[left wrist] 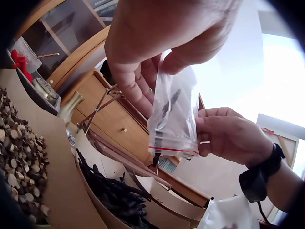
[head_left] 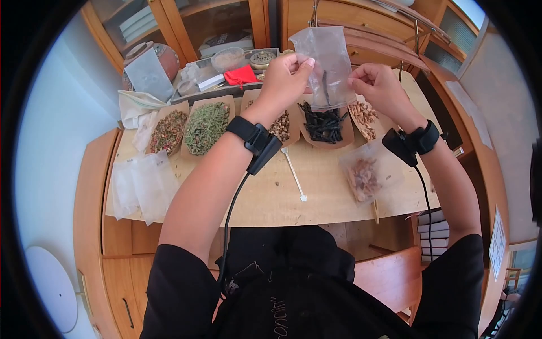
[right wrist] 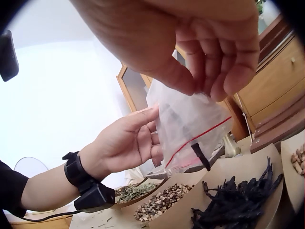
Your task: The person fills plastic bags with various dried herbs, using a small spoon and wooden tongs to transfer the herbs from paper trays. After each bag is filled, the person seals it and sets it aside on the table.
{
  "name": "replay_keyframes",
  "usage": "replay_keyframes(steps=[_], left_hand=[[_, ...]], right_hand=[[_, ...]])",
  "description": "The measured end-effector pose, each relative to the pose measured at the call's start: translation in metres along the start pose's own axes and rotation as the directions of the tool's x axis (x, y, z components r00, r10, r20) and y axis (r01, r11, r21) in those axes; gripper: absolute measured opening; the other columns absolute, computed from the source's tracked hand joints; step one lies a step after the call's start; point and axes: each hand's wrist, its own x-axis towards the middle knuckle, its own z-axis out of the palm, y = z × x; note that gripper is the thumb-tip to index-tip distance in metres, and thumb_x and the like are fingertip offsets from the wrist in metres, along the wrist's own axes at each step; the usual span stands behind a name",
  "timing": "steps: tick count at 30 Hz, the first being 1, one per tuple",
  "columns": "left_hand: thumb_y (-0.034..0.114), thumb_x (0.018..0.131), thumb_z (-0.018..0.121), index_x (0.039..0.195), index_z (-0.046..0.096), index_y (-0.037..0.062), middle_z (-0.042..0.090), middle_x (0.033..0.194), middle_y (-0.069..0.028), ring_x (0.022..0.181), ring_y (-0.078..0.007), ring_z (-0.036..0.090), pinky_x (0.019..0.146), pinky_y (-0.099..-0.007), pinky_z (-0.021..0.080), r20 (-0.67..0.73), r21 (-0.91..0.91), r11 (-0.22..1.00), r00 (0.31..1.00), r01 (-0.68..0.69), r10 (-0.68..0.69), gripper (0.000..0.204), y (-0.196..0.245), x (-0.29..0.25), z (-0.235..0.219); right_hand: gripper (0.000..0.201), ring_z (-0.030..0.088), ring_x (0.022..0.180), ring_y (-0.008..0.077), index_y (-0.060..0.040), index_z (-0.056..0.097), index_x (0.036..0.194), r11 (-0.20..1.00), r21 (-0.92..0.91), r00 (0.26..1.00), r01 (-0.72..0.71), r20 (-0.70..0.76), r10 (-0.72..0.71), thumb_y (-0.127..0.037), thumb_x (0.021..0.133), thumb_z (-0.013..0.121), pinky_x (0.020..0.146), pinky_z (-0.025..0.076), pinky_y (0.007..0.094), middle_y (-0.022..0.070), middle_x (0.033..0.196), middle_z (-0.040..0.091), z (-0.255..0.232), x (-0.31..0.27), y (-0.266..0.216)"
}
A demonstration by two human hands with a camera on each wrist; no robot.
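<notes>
A clear zip bag [head_left: 333,62] hangs between both hands over the tray of dark strips, its red zip line lowest in the wrist views. At one side of the bag, my left hand [head_left: 286,81] pinches the plastic between thumb and fingers. My right hand [head_left: 381,90] pinches the opposite side. Inside the bag is a dark dried strip [head_left: 325,87]; in the right wrist view a dark strip [right wrist: 200,155] pokes out past the zip line. Directly below, similar black strips [head_left: 324,124] fill a brown paper tray [right wrist: 269,162].
Paper trays of green dried herb [head_left: 208,129], reddish mixed pieces [head_left: 167,131], chopped brown pieces [right wrist: 164,198] and tan pieces [head_left: 364,118] line the table. A filled bag [head_left: 364,175] lies right, flat bags [head_left: 144,186] left, a white spoon [head_left: 294,175] between. Behind sits a red pouch [head_left: 241,75].
</notes>
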Motion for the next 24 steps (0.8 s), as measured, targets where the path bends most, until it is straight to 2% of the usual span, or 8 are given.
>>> replay_keyframes(steps=[3, 5, 9, 12, 14, 18, 20, 24], left_hand=[[0.02, 0.097, 0.054, 0.102, 0.062, 0.0005, 0.068, 0.095, -0.0051, 0.076, -0.0081, 0.062, 0.07, -0.0254, 0.055, 0.011, -0.073, 0.995, 0.998, 0.07, -0.069, 0.022, -0.004, -0.001, 0.005], [0.019, 0.095, 0.059, 0.1, 0.064, 0.0006, 0.067, 0.088, -0.0034, 0.075, -0.0072, 0.06, 0.068, -0.0237, 0.055, 0.008, 0.034, 0.999, 1.0, 0.025, -0.025, 0.02, -0.012, 0.0, 0.004], [0.016, 0.088, 0.068, 0.093, 0.067, -0.0014, 0.067, 0.079, -0.0049, 0.062, -0.0074, 0.059, 0.056, -0.0217, 0.049, -0.119, -0.031, 0.999, 0.992, -0.034, 0.03, 0.018, -0.018, -0.003, 0.001], [0.018, 0.086, 0.07, 0.092, 0.067, -0.0011, 0.067, 0.079, -0.004, 0.064, -0.0072, 0.059, 0.057, -0.0213, 0.049, -0.118, 0.138, 0.99, 0.991, -0.038, 0.054, 0.02, -0.017, -0.002, -0.007], [0.021, 0.092, 0.065, 0.101, 0.065, 0.0009, 0.067, 0.089, -0.0028, 0.079, -0.0084, 0.062, 0.072, -0.0244, 0.054, -0.078, 0.163, 0.983, 0.994, 0.086, -0.074, 0.022, -0.012, -0.003, -0.009], [0.02, 0.094, 0.061, 0.103, 0.065, 0.0012, 0.068, 0.094, -0.0046, 0.083, -0.0101, 0.064, 0.074, -0.0245, 0.053, -0.043, -0.054, 0.998, 0.998, 0.037, -0.039, 0.021, -0.017, -0.003, 0.003], [0.019, 0.095, 0.059, 0.106, 0.064, 0.0011, 0.069, 0.099, -0.0065, 0.088, -0.0115, 0.065, 0.075, -0.0255, 0.053, 0.033, -0.111, 0.994, 0.999, 0.014, -0.01, 0.021, -0.016, -0.002, 0.008], [0.018, 0.094, 0.06, 0.106, 0.064, 0.0013, 0.068, 0.099, -0.0057, 0.087, -0.0116, 0.064, 0.076, -0.0263, 0.053, -0.062, 0.006, 0.999, 0.997, -0.051, 0.051, 0.021, -0.011, 0.0, -0.002]], right_hand=[[0.017, 0.061, 0.066, 0.0142, 0.0042, 0.068, 0.086, 0.988, -0.052, 0.987, -0.145, 0.057, 0.147, -0.012, 0.081, 0.067, 0.063, 0.049, 0.0294, 0.0087, 0.073, 0.066, 0.0, -0.002, -0.006], [0.017, 0.06, 0.066, 0.0135, 0.0041, 0.068, 0.086, 0.995, -0.029, 0.995, -0.093, 0.038, 0.094, -0.012, 0.081, 0.068, 0.063, 0.049, 0.029, 0.0084, 0.073, 0.066, 0.002, -0.004, 0.002], [0.017, 0.058, 0.066, 0.0109, 0.0043, 0.068, 0.087, 0.997, 0.015, 0.996, -0.073, 0.042, 0.072, -0.012, 0.083, 0.07, 0.062, 0.048, 0.0273, 0.0072, 0.072, 0.065, -0.001, -0.008, 0.006], [0.017, 0.058, 0.067, 0.0101, 0.0045, 0.068, 0.088, 0.992, 0.037, 0.992, -0.119, 0.041, 0.118, -0.012, 0.083, 0.07, 0.061, 0.047, 0.0263, 0.0066, 0.072, 0.065, -0.003, -0.01, 0.006], [0.017, 0.058, 0.067, 0.0098, 0.0045, 0.068, 0.087, 0.991, 0.032, 0.991, -0.129, 0.036, 0.128, -0.012, 0.084, 0.07, 0.061, 0.047, 0.0259, 0.0062, 0.072, 0.065, -0.005, -0.009, 0.006], [0.014, 0.055, 0.067, 0.0038, -0.0004, 0.065, 0.09, 0.978, 0.189, 0.991, -0.092, 0.114, 0.071, -0.014, 0.087, 0.069, 0.057, 0.044, 0.0196, -0.0017, 0.077, 0.063, 0.007, -0.003, 0.024], [0.015, 0.056, 0.067, 0.0066, 0.0017, 0.066, 0.089, 0.983, 0.155, 0.993, -0.099, 0.086, 0.086, -0.013, 0.086, 0.07, 0.059, 0.045, 0.0221, 0.0018, 0.077, 0.064, 0.007, -0.002, 0.028], [0.014, 0.057, 0.068, 0.0087, 0.0031, 0.066, 0.09, 0.976, 0.067, 0.978, -0.207, 0.031, 0.205, -0.01, 0.086, 0.069, 0.061, 0.046, 0.0234, 0.0037, 0.077, 0.065, 0.001, -0.004, 0.009]])
